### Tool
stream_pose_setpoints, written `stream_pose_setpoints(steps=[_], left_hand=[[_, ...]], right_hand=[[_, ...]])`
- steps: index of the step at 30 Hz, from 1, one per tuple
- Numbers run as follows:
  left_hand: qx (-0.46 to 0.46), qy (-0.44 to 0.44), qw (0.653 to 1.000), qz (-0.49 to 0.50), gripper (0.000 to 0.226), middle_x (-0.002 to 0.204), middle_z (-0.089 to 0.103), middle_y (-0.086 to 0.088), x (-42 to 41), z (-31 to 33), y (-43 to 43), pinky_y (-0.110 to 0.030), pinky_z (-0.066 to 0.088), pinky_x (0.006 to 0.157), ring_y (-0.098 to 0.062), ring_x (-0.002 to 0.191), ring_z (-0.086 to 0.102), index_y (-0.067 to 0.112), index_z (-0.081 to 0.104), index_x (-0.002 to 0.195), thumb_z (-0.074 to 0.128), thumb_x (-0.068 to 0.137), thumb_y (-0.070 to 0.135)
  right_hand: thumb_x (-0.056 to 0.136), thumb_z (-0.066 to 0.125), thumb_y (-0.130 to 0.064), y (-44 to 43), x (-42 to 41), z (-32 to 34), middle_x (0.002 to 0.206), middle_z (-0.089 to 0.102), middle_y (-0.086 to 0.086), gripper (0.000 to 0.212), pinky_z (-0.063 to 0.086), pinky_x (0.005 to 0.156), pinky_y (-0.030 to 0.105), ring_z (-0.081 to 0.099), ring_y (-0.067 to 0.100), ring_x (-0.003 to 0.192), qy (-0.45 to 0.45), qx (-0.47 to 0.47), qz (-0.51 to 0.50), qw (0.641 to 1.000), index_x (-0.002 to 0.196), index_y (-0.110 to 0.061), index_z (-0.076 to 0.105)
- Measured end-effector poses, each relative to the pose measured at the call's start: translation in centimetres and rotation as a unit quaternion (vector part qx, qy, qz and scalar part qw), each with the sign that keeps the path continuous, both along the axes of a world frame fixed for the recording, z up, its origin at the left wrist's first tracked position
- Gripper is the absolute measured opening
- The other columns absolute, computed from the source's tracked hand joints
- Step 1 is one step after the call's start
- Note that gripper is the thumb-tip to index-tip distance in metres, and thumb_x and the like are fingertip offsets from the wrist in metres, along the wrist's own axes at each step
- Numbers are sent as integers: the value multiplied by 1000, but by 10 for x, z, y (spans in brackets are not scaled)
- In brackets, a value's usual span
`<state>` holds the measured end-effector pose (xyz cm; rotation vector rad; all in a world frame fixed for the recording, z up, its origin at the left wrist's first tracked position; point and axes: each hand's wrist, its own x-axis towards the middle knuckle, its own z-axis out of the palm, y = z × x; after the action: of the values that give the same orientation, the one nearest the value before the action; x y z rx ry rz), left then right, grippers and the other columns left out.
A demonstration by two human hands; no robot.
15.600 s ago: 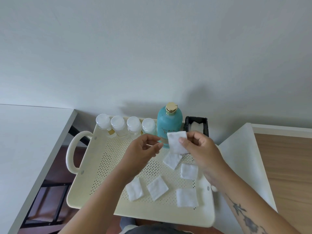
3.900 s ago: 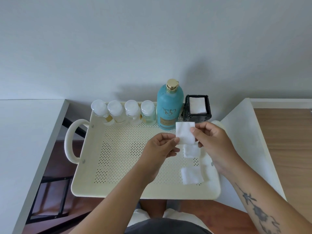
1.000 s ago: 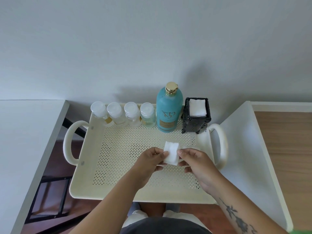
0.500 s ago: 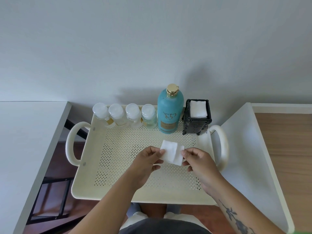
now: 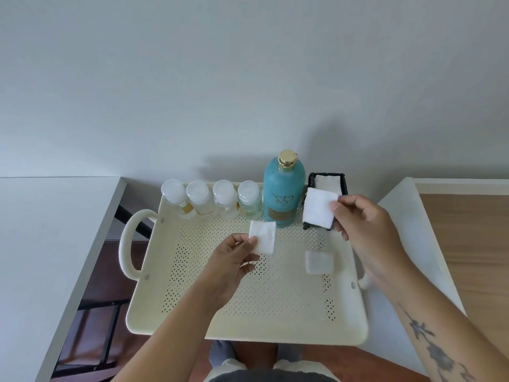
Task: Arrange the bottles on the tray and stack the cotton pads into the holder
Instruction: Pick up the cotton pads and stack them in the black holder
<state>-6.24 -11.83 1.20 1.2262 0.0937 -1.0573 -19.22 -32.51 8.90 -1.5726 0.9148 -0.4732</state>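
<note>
A cream perforated tray carries several small clear bottles in a row along its back edge, with a tall teal bottle to their right. A black cotton pad holder stands at the back right with white pads inside. My right hand pinches a white cotton pad just in front of the holder. My left hand holds another cotton pad by its corner above the tray's middle. A third pad lies flat on the tray.
A white table is to the left and a white surface with a wooden top to the right. A grey wall rises close behind the tray. My knees show below the tray's front edge.
The pads held together between both hands have been separated. My right hand carried one up to the holder, my left hand kept another, and one now lies on the tray.
</note>
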Motion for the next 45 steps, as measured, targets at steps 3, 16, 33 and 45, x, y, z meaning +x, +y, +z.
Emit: stream_pose_setpoints(steps=[3,16,33,45], left_hand=[[-7,-11,1000,-5,17,85,67,-5,1,7,-2,-28,45,63,-14,67,60,15,62,87,74,78,22],[-13,0,1000,14,20,86,68,-3,0,8,-3,-26,47,61,-13,68,61,17,63,88,77,76,26],[-18,-10,1000,17,20,90,65,-7,-3,20,-16,-28,46,63,-15,69,59,15,62,90,74,78,24],[-38,-30,999,-6,16,83,67,-3,-3,35,-29,-29,45,67,-14,70,59,17,64,86,74,78,26]], right_hand=[[90,63,-29,-24,17,12,72,65,-6,5,44,61,21,56,4,60,15,-57,-7,998,87,-31,66],[94,56,-21,-63,39,-5,115,59,5,30,41,79,32,54,26,107,201,-314,72,925,123,-11,58],[95,30,-57,-25,31,-31,150,43,7,70,11,120,48,32,22,143,301,-495,243,778,144,-8,38],[96,29,-58,-23,32,-30,152,40,3,66,11,120,49,30,20,144,293,-478,245,791,142,-12,42]])
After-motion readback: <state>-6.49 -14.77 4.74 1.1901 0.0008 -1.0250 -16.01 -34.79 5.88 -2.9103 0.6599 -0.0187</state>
